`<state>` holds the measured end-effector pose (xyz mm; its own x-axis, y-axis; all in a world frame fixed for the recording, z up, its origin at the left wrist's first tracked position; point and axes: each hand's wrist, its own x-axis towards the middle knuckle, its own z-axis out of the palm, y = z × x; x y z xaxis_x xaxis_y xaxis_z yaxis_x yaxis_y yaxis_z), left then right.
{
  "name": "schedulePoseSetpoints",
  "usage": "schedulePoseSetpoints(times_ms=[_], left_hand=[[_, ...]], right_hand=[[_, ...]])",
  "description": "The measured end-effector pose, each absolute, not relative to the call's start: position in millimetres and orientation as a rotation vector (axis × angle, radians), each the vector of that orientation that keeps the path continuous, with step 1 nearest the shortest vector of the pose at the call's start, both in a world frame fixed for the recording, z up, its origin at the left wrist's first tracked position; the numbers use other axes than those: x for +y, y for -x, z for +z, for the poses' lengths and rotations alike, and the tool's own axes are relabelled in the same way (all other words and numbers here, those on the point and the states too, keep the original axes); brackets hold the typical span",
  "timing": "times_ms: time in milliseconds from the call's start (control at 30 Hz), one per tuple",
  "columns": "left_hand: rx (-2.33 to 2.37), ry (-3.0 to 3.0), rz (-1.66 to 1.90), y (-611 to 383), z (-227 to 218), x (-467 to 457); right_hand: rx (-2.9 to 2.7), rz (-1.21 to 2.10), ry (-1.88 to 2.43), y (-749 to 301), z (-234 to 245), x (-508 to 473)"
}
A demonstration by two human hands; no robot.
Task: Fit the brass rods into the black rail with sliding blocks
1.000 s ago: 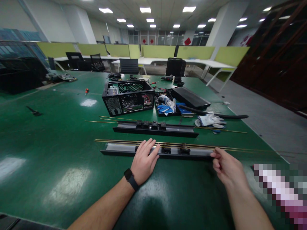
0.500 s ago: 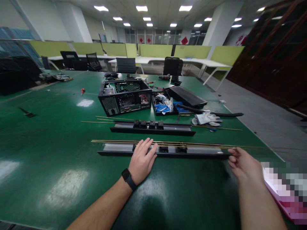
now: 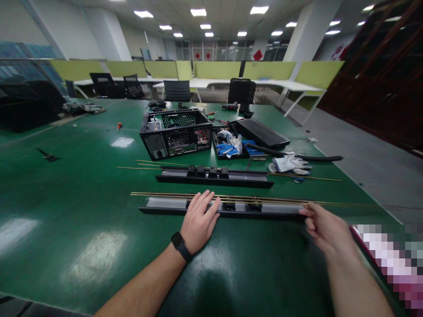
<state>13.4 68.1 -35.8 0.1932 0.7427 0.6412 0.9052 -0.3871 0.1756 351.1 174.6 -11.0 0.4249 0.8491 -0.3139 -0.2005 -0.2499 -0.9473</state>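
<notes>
A long black rail with a pale inner face [image 3: 277, 210] lies across the table in front of me, with black blocks [image 3: 255, 204] set along it. Thin brass rods [image 3: 158, 194] run lengthwise over it and stick out at both ends. My left hand [image 3: 201, 220], wearing a black watch, lies on the rail and rods with fingers stretched out, covering most of one block. At the rail's right end, my right hand [image 3: 322, 224] pinches a brass rod between thumb and fingers. Just behind is a second, shorter rail [image 3: 214, 179] with several blocks and rods.
An open black computer case [image 3: 175, 134] stands farther back. Right of it are a tray with blue-white gloves [image 3: 229, 144], a black panel [image 3: 262, 132], a black tube [image 3: 325, 158] and another glove [image 3: 291, 164]. An orange-handled tool [image 3: 119, 126] lies left on the green table [image 3: 82, 198].
My right hand has slid left along the rail's right end, still pinching. My left hand stays in place on the rail. The whole view has shifted slightly.
</notes>
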Motion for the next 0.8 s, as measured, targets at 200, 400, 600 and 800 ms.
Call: schedulePoseSetpoints(times_ms=[200, 400, 600, 800], left_hand=[[-1.584, 2.23, -0.966, -13, -36, 68], [-1.586, 2.236, -0.983, -13, -37, 68], [-1.597, 2.232, -0.975, -12, -37, 67], [-1.589, 2.238, -0.978, -12, -35, 66]], right_hand=[[-0.804, 1.365, 1.392, -311, -9, 155], [-0.972, 1.445, 1.32, -277, -14, 141], [-0.883, 1.428, 1.303, -273, -10, 140], [-0.666, 1.191, 1.373, -319, -12, 160]])
